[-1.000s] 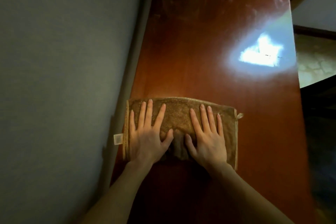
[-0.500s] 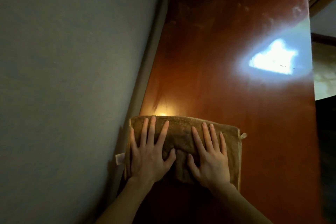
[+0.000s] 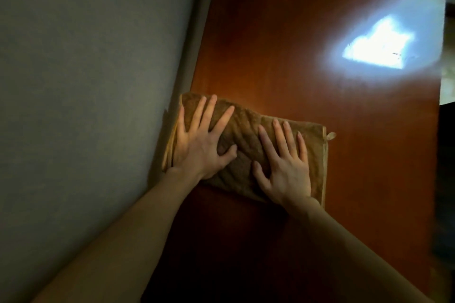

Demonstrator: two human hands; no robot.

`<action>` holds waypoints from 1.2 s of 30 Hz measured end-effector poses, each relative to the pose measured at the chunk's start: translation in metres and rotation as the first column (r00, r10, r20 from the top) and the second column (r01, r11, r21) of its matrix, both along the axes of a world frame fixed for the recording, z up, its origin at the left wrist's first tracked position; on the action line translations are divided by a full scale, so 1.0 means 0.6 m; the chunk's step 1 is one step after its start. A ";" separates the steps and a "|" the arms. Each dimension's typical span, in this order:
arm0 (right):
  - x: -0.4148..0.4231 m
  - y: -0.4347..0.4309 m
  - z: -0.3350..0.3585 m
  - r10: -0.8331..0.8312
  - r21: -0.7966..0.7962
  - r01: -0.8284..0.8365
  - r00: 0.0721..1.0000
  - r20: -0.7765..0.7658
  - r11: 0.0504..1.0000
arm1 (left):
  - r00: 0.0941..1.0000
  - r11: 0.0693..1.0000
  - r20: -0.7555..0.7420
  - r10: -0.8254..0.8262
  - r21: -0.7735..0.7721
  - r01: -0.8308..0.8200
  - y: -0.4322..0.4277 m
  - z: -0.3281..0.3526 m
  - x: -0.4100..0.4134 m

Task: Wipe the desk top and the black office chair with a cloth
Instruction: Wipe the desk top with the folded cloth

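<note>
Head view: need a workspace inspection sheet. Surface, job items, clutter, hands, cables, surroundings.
Surface: reddish-brown desk top, glossy, with a bright glare patch at far right.
Job's things: brown cloth folded flat on the desk top, its left edge at the wall; chair not made out.
Clutter: nothing seen.
Hands: left hand and right hand lie flat on the cloth, fingers spread.
Cables: nothing seen.
Surroundings: grey wall along the desk's left side; dark area to the right.

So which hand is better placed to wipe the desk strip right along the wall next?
Left, probably: the left hand lies flat on the cloth beside the wall; the right hand presses its outer end.
</note>
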State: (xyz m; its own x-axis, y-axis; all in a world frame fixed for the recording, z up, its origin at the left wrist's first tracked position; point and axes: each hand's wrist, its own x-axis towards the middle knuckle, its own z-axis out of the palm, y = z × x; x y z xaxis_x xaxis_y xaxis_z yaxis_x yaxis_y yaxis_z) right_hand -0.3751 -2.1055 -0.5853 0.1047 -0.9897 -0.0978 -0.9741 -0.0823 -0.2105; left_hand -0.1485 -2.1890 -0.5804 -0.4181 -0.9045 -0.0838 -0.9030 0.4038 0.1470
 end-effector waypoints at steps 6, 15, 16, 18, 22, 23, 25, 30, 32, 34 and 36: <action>-0.010 -0.032 0.000 -0.006 -0.022 0.006 1.000 0.020 1.000 | 1.000 0.999 -0.018 -0.022 -0.037 0.022 -0.031 -0.001 -0.006; -0.028 -0.085 0.001 -0.005 -0.031 0.005 1.000 0.016 0.999 | 1.000 0.999 -0.008 -0.017 -0.040 0.017 -0.078 -0.003 -0.019; -0.029 -0.090 0.001 -0.006 -0.034 0.007 1.000 0.014 0.999 | 1.000 0.999 -0.013 -0.016 -0.040 0.015 -0.084 -0.004 -0.021; -0.033 -0.102 0.000 -0.009 -0.046 0.010 1.000 0.015 0.999 | 1.000 0.999 -0.025 -0.013 -0.043 0.012 -0.097 -0.005 -0.025; -0.042 -0.138 0.000 -0.008 -0.068 0.008 1.000 0.013 0.998 | 0.999 0.999 -0.031 -0.016 -0.045 0.014 -0.135 -0.005 -0.034; -0.044 -0.149 -0.001 -0.009 -0.073 0.010 1.000 0.016 0.997 | 0.999 0.999 -0.031 -0.013 -0.043 0.012 -0.146 -0.005 -0.037; -0.050 -0.169 -0.002 -0.007 -0.073 0.008 1.000 0.015 0.997 | 0.999 0.999 -0.032 -0.008 -0.036 0.007 -0.166 -0.003 -0.042; -0.061 -0.220 -0.006 -0.004 -0.086 0.003 1.000 -0.004 0.996 | 0.999 0.999 -0.038 -0.006 -0.043 0.004 -0.211 -0.003 -0.051; -0.066 -0.240 -0.007 -0.005 -0.092 0.004 1.000 -0.004 0.996 | 0.999 0.999 -0.038 0.003 -0.042 -0.005 -0.227 -0.003 -0.054; -0.068 -0.257 -0.007 -0.006 -0.098 0.005 1.000 -0.011 0.995 | 0.999 0.999 -0.034 0.003 -0.044 -0.005 -0.242 -0.003 -0.056; -0.071 -0.275 -0.008 -0.016 -0.108 0.014 1.000 -0.017 0.994 | 1.000 0.999 -0.028 -0.002 -0.053 0.001 -0.263 -0.004 -0.060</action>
State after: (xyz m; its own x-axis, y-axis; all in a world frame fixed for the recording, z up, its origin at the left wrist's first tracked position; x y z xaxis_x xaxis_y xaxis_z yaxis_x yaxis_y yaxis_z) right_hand -0.4178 -2.2703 -0.5898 0.0889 -0.9960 0.0078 -0.9790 -0.0888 -0.1836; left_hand -0.1847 -2.3470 -0.5827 -0.4208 -0.9068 -0.0240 -0.8982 0.4128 0.1508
